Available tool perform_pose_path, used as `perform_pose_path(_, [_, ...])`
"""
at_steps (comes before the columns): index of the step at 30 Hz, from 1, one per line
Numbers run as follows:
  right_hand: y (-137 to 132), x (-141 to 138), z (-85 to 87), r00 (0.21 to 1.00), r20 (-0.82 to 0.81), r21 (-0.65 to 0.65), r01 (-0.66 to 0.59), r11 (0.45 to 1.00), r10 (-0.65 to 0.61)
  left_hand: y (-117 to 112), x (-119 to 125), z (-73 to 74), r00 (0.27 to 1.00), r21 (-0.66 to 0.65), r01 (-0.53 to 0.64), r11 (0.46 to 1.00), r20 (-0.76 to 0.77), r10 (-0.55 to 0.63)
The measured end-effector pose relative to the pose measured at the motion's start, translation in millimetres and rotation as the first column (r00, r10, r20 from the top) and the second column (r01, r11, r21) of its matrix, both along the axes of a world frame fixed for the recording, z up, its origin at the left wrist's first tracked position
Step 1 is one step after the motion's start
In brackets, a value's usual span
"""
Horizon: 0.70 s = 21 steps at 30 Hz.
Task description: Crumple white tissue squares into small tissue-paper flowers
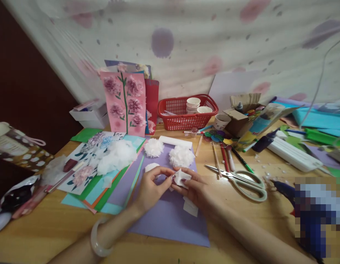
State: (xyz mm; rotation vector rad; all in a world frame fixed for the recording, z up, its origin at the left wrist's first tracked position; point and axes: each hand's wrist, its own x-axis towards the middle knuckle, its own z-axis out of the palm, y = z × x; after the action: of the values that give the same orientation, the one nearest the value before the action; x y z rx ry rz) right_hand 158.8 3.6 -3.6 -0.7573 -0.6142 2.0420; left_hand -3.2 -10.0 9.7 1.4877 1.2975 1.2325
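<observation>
Over a purple paper sheet [170,220], my left hand [153,185] and my right hand [197,187] meet at a small folded piece of white tissue paper [181,177]. Fingertips of both hands pinch it, and part of it is hidden behind them. Just beyond lie two fluffy white paper flowers, a smaller one [154,147] and a larger one [181,156]. A white paper roll [175,141] rests behind them. Loose white tissue squares [190,207] lie on the purple sheet beneath my right hand. A white bracelet [100,238] circles my left wrist.
Left are stacked coloured papers and a pile of white tissue [117,156]. A pink flower card [124,102] stands behind, near a red basket [188,113] with paper cups. Right are scissors [241,181], brushes, a cardboard box [243,113] and a blue glue gun [307,212].
</observation>
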Motion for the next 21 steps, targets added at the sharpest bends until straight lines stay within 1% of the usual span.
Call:
perform_pose_path(3, [3,1,2.4,0.995,0.075,0.024,0.061,0.998,-0.063,0,-3,-3.2,0.988,-0.022,-0.050,0.999,0.143,0.052])
perform_pose_path(6, [5,3,3.1,0.979,0.150,0.092,0.126,0.988,-0.139,3,-7,-6.1,0.964,-0.070,-0.064,0.996,0.254,0.079])
perform_pose_path(8, [4,4,2.3,0.968,0.173,0.143,0.157,0.977,-0.181,6,-10,-6.9,0.955,-0.081,-0.043,0.996,0.289,0.065])
perform_pose_path(10, [2,5,1.6,0.962,0.192,0.187,0.158,0.970,-0.194,7,-11,-7.4,0.957,-0.100,-0.010,0.995,0.287,0.039])
perform_pose_path(12, [-1,7,2.5,0.961,0.218,0.235,0.119,0.965,-0.171,8,-12,-8.5,0.962,-0.134,0.025,0.991,0.273,0.012])
perform_pose_path(15, [-7,7,7.9,0.960,0.265,0.291,0.011,0.957,-0.091,9,-11,-11.1,0.956,-0.170,0.069,0.983,0.294,-0.016])
perform_pose_path(18, [-11,6,12.9,0.926,0.376,0.273,-0.078,0.959,-0.031,9,-10,-12.0,0.922,-0.186,0.122,0.975,0.385,-0.042])
perform_pose_path(21, [-12,4,12.1,0.891,0.455,0.261,-0.127,0.957,-0.006,8,-9,-9.8,0.877,-0.198,0.213,0.957,0.470,-0.097])
